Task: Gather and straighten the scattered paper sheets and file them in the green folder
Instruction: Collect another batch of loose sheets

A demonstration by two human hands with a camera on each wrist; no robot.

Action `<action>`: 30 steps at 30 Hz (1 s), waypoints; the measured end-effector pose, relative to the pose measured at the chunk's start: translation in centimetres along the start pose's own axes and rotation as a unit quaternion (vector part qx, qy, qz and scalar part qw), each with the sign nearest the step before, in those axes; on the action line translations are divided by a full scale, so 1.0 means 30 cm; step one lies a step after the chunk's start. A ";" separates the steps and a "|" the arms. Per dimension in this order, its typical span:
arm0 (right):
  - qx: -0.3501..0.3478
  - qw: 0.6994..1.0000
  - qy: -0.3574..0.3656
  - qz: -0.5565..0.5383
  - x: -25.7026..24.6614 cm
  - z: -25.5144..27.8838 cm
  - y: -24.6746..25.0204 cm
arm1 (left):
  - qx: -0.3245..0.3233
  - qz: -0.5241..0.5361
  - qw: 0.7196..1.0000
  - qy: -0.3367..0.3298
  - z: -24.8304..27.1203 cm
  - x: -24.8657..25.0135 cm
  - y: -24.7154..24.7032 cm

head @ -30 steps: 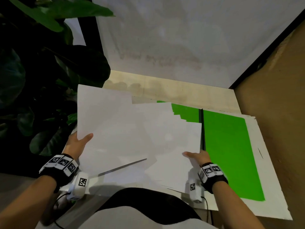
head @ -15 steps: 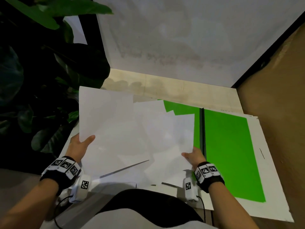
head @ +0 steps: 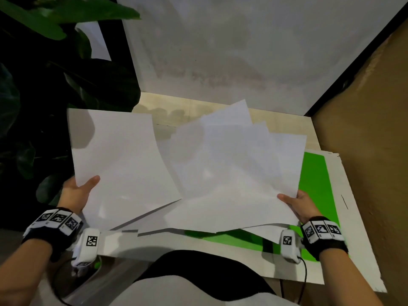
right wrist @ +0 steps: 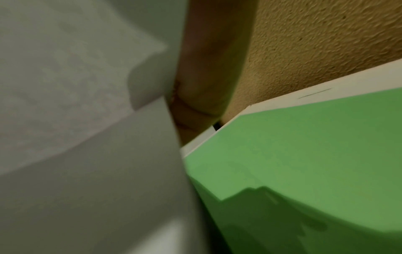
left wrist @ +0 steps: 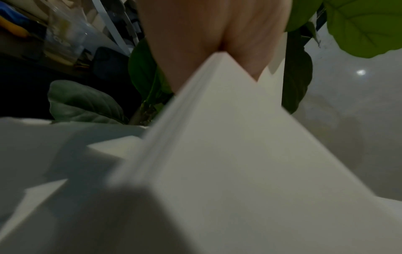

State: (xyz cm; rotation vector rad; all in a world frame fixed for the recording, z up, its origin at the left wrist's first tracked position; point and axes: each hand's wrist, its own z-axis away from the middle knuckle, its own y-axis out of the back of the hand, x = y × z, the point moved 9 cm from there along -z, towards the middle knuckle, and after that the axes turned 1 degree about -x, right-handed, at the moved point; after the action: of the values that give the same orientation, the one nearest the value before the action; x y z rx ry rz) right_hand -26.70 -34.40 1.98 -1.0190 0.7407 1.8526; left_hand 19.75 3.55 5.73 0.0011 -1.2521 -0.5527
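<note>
Several white paper sheets (head: pixel 198 173) are lifted off the table in a loose, fanned bundle, their edges uneven. My left hand (head: pixel 76 191) grips the bundle's left edge, thumb on top; the left wrist view shows the same sheets (left wrist: pixel 228 154) running out from under that hand (left wrist: pixel 206 34). My right hand (head: pixel 298 203) pinches the right edge, thumb on top. The green folder (head: pixel 315 184) lies open and flat on the table beneath and to the right of the bundle, mostly hidden by it; in the right wrist view the folder (right wrist: pixel 304 163) lies beside the paper (right wrist: pixel 87 137).
A white board (head: pixel 357 239) lies under the folder on the pale wooden table (head: pixel 176 107). A white wall panel (head: pixel 220 51) stands behind and a tan textured wall (head: pixel 364 129) at the right. A large-leaved plant (head: pixel 55 85) crowds the left side.
Both hands have raised the sheets off the table and moved apart. The bundle now spreads wider and covers more of the folder's left half.
</note>
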 end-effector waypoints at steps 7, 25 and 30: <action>0.030 0.999 -0.017 -0.008 0.008 0.010 0.102 | 0.003 0.013 1.000 0.008 -0.001 -0.020 -0.003; 0.107 0.994 -0.020 0.001 0.002 0.077 0.319 | -0.081 -0.032 0.996 0.005 0.134 0.001 -0.301; 0.140 0.990 -0.011 0.005 -0.013 0.109 0.447 | -0.073 -0.054 0.996 -0.017 0.177 0.007 -0.364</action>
State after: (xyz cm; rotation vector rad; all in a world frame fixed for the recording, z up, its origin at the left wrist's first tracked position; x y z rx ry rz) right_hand -39.68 -37.88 5.08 -0.8130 0.9628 1.7058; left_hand 10.73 -4.47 4.45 -0.0642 -1.2475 -0.7388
